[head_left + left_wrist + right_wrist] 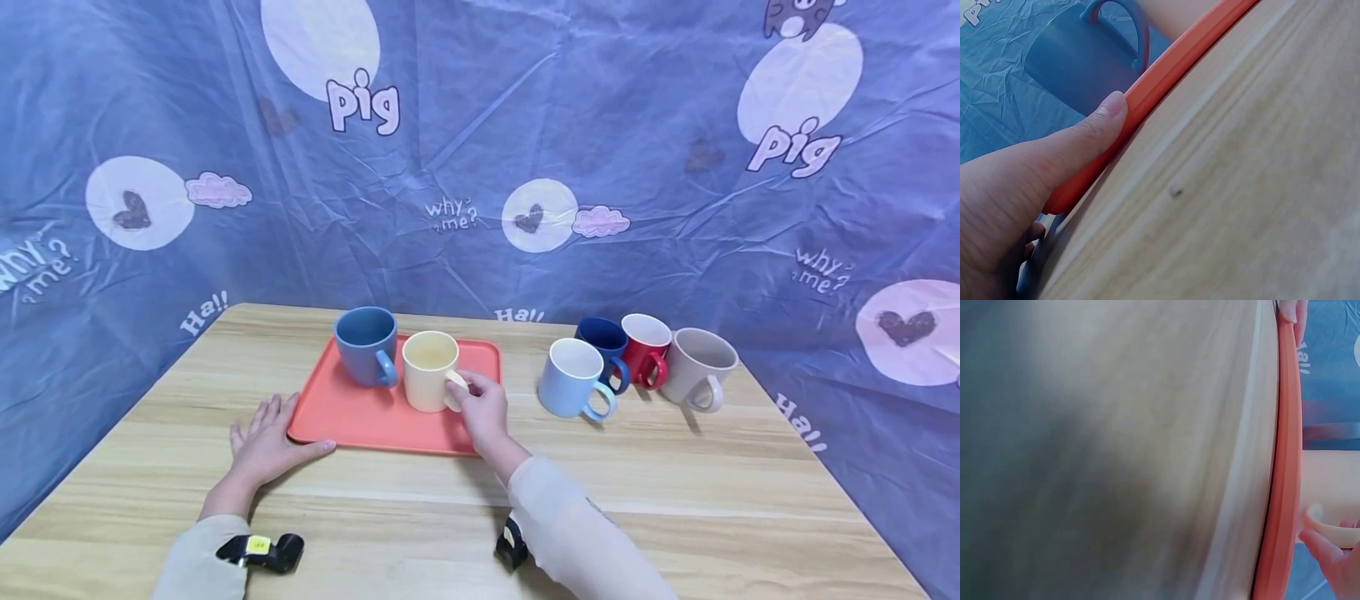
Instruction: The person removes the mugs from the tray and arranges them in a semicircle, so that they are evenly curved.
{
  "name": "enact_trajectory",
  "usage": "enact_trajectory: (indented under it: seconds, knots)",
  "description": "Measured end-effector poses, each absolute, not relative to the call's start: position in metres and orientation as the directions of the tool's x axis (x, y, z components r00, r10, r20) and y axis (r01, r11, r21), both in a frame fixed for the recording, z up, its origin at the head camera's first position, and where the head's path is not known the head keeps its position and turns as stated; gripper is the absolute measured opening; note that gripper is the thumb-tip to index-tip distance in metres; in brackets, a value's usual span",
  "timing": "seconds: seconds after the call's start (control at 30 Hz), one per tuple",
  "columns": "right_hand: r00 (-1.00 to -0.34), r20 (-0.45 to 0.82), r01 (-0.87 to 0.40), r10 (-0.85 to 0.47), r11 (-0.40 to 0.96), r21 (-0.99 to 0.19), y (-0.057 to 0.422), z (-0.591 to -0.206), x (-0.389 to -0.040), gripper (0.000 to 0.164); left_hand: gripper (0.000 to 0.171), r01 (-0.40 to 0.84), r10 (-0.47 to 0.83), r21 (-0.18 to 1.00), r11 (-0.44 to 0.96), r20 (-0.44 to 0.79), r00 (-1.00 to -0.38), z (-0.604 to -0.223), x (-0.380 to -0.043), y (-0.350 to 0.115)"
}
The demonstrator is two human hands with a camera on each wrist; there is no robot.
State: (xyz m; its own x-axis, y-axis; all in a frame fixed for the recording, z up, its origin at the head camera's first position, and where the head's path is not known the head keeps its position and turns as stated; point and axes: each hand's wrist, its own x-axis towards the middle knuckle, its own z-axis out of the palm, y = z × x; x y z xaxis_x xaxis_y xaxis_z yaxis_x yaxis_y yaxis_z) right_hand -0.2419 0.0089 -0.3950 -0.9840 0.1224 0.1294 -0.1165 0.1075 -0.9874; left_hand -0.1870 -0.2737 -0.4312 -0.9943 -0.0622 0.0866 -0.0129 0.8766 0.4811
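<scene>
On the coral-red tray (360,423), a cream mug (423,383) stands upright with its handle to the right. My right hand (484,415) pinches that handle between thumb and fingers; in the right wrist view the thumb lies by the handle's base. A dark-blue mug (362,357) stands on the tray left of the cream one. My left hand (266,446) rests at the tray's front left corner, fingers spread along the left side. In the left wrist view its thumb (1094,128) lies against the tray's orange-red front rim (1160,75).
Right of the tray, a light-blue mug (562,387) stands in front of a navy mug (600,335). A red mug (637,360) and a grey mug (686,375) stand beside them on the wooden table (420,525). A blue printed cloth (450,275) hangs behind.
</scene>
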Motion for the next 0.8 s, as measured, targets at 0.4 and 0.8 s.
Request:
enact_trajectory:
  seconds: [0.4, 0.8]
  knots:
    - [-0.993, -0.067, 0.052, 0.098, -0.149, -0.987, 0.023, -0.392, -0.234, 0.018, 0.108, -0.011, -0.061, 0.479, 0.878, 0.09, -0.994, -0.433, -0.187, -0.273]
    - [-0.99, -0.136, 0.127, 0.04, -0.17, -0.977, 0.033, -0.382, -0.226, 0.017, 0.108, -0.012, -0.058, 0.476, 0.879, 0.083, -0.995, -0.431, -0.186, -0.273]
